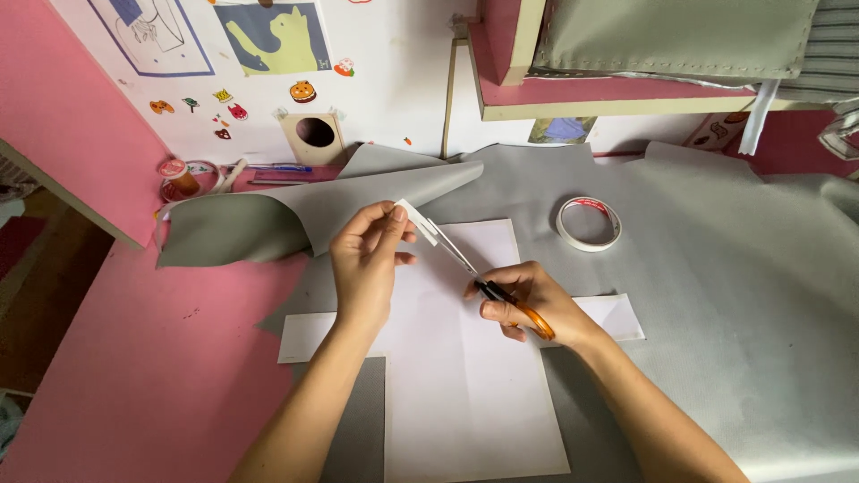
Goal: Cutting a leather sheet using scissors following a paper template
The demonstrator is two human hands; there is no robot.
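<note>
Worktop [134,385]: pink, bare along the 9 o'clock side.
Grey sheet [716,295]: spread over the worktop from centre to 3 o'clock, one flap curled over at 10 o'clock.
White paper [465,394]: flat on the grey sheet, centre to 6 o'clock.
Tape roll [589,223]: on the grey sheet at 1 o'clock.
Pens [277,168]: at 11 o'clock by the wall.

A narrow white paper strip [413,217], pinched at its upper end between thumb and fingertips, slants down into the slim metal blades of orange-handled scissors [501,300], whose black-and-orange loops sit threaded on fingers just below, above a white paper sheet [465,394] lying flat.
</note>
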